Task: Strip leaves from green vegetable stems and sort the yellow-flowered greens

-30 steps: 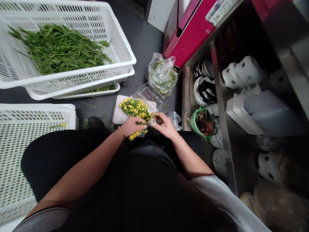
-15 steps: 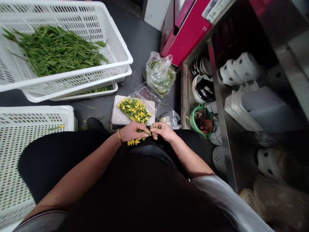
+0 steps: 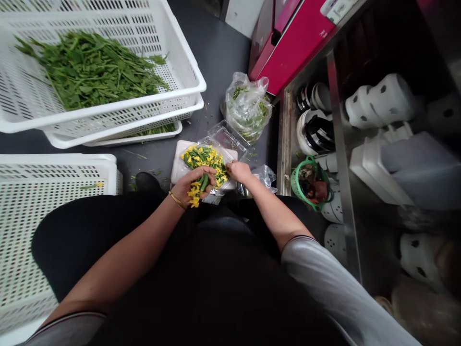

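My left hand (image 3: 194,183) is curled around a small bunch of baby cucumbers (image 3: 203,182) with yellow flowers, which hang below its fingers. My right hand (image 3: 238,171) is closed in a pinch at the right edge of a heap of the same flowered baby cucumbers (image 3: 205,157). What its fingertips hold is hidden. The heap lies in a clear plastic tray on a white foam box (image 3: 179,165), just beyond both hands. An open clear plastic lid (image 3: 230,136) stands behind the heap.
Stacked white crates (image 3: 180,96) hold leafy greens (image 3: 97,72) at the upper left; another white crate (image 3: 21,230) stands at the left. A plastic bag of greens (image 3: 248,108) sits on the floor. At right are a green basket (image 3: 296,185) and a metal shelf with white containers (image 3: 380,103).
My hands have moved apart. The left has turned, showing its bunch of baby cucumbers, while the right has reached forward to the heap's edge. The whole view has shifted slightly.
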Demonstrator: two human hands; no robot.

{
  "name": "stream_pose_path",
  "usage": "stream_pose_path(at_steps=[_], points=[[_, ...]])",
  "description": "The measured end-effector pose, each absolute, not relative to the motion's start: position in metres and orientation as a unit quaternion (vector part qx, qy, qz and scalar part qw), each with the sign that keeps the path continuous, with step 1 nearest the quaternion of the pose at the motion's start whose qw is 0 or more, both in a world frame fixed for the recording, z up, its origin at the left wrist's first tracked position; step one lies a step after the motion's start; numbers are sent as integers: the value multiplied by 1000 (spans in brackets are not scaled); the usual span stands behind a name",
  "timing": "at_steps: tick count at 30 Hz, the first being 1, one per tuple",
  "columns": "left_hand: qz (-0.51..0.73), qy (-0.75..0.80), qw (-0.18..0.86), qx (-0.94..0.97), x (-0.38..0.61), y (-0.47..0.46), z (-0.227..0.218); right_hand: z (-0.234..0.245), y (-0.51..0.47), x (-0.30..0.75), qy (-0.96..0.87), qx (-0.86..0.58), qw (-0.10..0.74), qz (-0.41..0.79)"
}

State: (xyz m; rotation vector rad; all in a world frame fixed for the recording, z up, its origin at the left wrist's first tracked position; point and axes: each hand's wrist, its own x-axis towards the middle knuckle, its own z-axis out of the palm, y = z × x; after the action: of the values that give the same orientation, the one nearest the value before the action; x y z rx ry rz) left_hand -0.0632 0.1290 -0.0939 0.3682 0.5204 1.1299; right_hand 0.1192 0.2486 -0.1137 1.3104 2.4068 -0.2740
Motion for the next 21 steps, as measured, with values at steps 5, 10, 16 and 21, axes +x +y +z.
stream_pose_path(at_steps=[5, 10, 16, 21], points=[[475, 377, 767, 211, -53, 133, -104, -93, 243, 137, 835, 514, 41, -193], [475, 483, 701, 223, -39, 134, -108, -82, 196, 133, 637, 533, -117, -545], [479, 484, 689, 249, -40, 127, -108, -80, 155, 114, 685, 484, -163, -519], [457, 437, 751, 188, -46, 125, -106, -55, 175, 124, 730, 421, -111, -526]])
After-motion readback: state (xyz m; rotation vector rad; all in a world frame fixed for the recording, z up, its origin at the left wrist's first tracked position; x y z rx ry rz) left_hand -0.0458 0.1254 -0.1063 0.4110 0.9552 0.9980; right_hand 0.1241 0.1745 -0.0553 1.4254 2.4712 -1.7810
